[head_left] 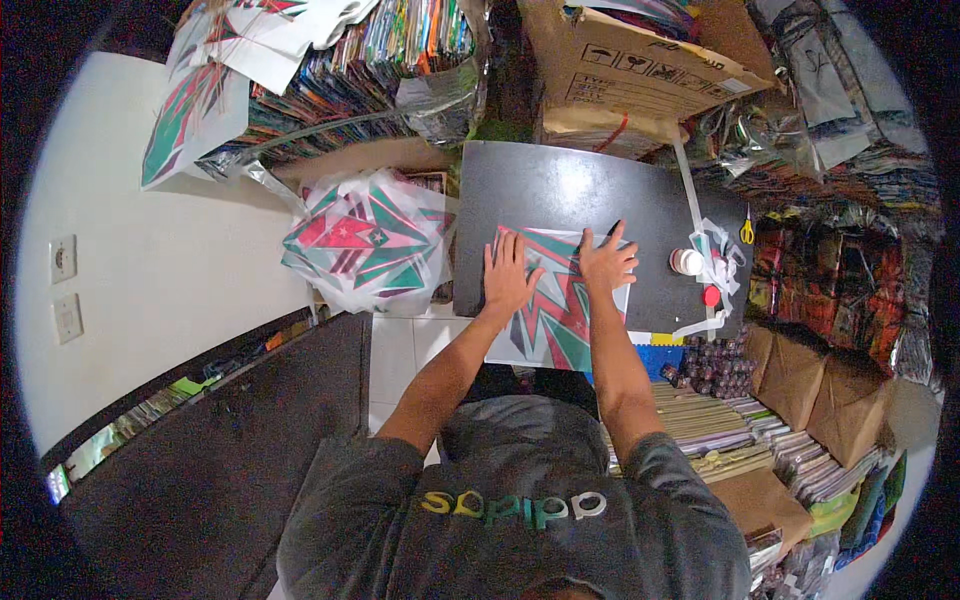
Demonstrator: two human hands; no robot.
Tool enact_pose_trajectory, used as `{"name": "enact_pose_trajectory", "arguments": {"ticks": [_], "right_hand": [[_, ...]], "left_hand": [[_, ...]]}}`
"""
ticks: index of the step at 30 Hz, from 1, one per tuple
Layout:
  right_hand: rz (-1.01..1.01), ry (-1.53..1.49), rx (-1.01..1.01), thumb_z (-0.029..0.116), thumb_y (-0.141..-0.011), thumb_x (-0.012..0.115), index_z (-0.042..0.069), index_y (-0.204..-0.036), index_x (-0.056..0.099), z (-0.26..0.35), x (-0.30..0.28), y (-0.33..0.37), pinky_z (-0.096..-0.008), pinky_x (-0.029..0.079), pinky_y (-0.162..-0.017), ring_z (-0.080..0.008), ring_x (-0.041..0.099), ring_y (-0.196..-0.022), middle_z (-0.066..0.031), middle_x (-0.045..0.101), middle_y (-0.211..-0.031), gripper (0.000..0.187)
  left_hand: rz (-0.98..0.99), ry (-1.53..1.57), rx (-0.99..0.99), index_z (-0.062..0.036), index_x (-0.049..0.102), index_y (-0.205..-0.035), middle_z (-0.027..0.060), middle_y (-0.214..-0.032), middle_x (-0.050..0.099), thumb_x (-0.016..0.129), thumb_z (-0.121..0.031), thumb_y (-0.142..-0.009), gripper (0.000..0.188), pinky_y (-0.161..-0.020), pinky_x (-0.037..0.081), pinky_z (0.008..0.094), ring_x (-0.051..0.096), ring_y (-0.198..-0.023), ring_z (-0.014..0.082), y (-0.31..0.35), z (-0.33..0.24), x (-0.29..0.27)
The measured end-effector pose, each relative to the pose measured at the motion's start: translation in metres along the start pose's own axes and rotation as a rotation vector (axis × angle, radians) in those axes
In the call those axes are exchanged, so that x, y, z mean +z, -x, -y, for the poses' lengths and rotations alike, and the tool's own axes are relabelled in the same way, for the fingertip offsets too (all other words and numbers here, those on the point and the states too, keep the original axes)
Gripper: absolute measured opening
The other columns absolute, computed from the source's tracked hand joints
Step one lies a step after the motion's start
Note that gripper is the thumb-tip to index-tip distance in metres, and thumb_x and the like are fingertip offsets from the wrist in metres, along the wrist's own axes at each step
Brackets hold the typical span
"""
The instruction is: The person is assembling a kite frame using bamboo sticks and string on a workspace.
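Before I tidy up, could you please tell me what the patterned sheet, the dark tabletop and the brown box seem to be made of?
Patterned sheet: smooth paper or plastic film; it lies thin and flat.
Dark tabletop: perhaps laminate or painted board, semi-gloss, given its soft glare.
Brown box: probably matt cardboard, judging by its dull tan surface.

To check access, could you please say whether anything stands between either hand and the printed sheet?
Nothing visible does: the left hand and right hand both rest on the sheet; the scissors lie apart, to the right.
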State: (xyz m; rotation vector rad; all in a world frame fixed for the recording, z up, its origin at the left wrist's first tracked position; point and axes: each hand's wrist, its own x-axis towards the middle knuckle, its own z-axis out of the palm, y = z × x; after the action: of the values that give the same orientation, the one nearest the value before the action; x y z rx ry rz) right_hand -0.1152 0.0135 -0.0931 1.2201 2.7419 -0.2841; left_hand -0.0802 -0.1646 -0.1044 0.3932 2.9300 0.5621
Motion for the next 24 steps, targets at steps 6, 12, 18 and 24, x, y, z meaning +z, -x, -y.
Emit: {"name": "enact_pose_trajectory", "arguments": {"ticks": [6, 12, 18, 24], "right_hand": [[-0.018, 0.016, -0.037, 0.070, -0.075, 0.053, 0.031, -0.147, 0.024, -0.001, -0.001, 0.008, -0.0606, 0.029, -0.094, -0.0413, 0.036, -0.120, -0.0255, 0.027, -0.141, 0.087], [-0.028, -0.021, -0.048, 0.070, -0.071, 0.057, 0.029, -0.146, 0.025, -0.001, 0.003, 0.005, -0.0602, 0.029, -0.092, -0.0425, 0.036, -0.117, -0.0265, 0.028, -0.138, 0.092], [-0.020, -0.080, -0.014, 0.067, -0.072, 0.058, 0.028, -0.147, 0.024, -0.008, 0.010, -0.008, -0.0598, 0.028, -0.092, -0.0418, 0.035, -0.117, -0.0268, 0.028, -0.137, 0.091], [0.046, -0.011, -0.012, 0.067, -0.072, 0.060, 0.029, -0.149, 0.017, 0.010, -0.012, 0.007, -0.0573, 0.032, -0.091, -0.0412, 0.030, -0.127, -0.0322, 0.018, -0.144, 0.096]], "left_hand": [[0.071, -0.167, -0.085, -0.0354, 0.025, -0.146, 0.0296, -0.146, 0.020, 0.047, -0.068, -0.081, 0.076, -0.105, 0.016, 0.0650, 0.009, -0.140, 0.0439, -0.011, -0.028, -0.003], [0.230, -0.170, -0.212, -0.0464, 0.019, -0.145, 0.0337, -0.148, 0.010, 0.042, -0.078, -0.076, 0.079, -0.101, 0.012, 0.0721, -0.004, -0.140, 0.0484, -0.024, -0.052, -0.004], [0.208, -0.136, -0.308, -0.0371, 0.015, -0.148, 0.0285, -0.151, 0.009, 0.042, -0.076, -0.079, 0.084, -0.103, 0.012, 0.0699, -0.005, -0.142, 0.0422, -0.025, -0.052, 0.002], [0.249, -0.088, -0.400, -0.0226, 0.006, -0.151, 0.0243, -0.153, 0.005, 0.044, -0.070, -0.083, 0.091, -0.105, 0.010, 0.0677, -0.006, -0.143, 0.0375, -0.029, -0.051, 0.008]]}}
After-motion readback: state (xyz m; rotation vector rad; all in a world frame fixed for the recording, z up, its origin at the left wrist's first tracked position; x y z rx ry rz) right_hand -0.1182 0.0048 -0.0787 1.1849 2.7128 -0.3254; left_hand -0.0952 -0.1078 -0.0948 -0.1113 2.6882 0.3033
